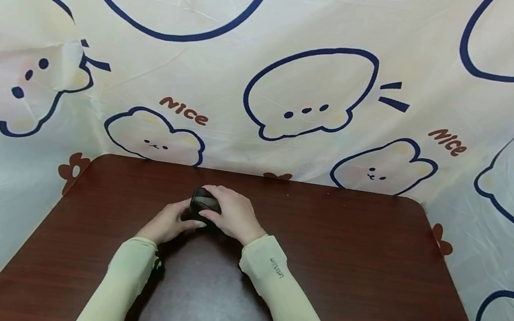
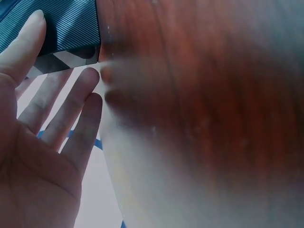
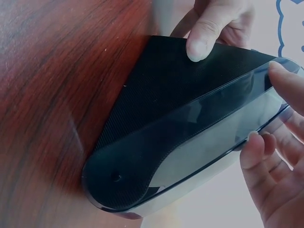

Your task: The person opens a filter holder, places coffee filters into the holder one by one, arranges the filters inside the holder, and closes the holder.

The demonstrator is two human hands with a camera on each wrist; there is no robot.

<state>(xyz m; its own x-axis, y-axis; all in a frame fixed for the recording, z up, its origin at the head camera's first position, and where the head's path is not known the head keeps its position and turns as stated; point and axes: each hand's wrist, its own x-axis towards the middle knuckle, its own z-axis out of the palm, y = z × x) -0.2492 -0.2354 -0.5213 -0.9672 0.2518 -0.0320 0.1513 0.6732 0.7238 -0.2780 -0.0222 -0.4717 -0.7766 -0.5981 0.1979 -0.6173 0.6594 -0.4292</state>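
Observation:
A black wedge-shaped box with finely ribbed sides is between both hands near the far side of the table. In the right wrist view, a glossy cover, partly see-through, runs along one long edge of the box. My left hand holds it from the left. Its thumb lies on a ribbed side and its other fingers reach behind. My right hand grips the covered part, thumb on one edge and fingertips at the opposite edge. What lies inside the box is hidden.
The dark brown wooden table has rounded far corners and a pale glare in the middle. A cream curtain with blue cartoon outlines surrounds its back and sides. Light green sleeves cover both forearms.

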